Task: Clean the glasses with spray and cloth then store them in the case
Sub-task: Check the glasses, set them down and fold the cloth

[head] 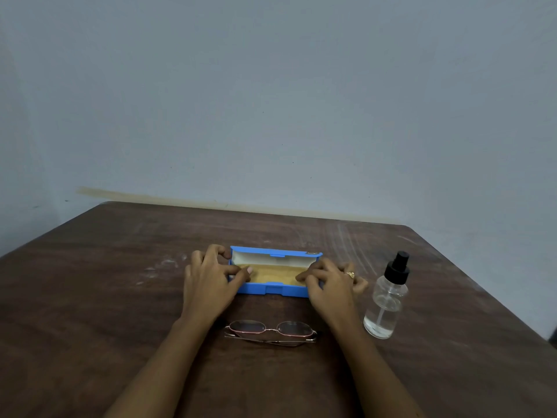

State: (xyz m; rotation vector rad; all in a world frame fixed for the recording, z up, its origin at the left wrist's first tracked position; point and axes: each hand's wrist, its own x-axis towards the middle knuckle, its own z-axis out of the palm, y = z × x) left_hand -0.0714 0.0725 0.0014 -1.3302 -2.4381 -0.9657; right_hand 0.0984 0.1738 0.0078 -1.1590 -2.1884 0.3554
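A blue glasses case lies open in the middle of the table, its white-lined lid up at the back. A yellow cloth lies inside it. My left hand grips the case's left end, thumb behind the lid and fingertips on the cloth. My right hand, with a ring on it, covers the right end, its fingers curled over the front wall onto the cloth. The folded glasses, thin metal frame with oval lenses, rest on the table just in front of the case, between my forearms.
A clear spray bottle with a black pump top stands upright to the right of the case, close to my right hand. The brown wooden table butts against a plain grey wall; its right edge slants off near the bottle.
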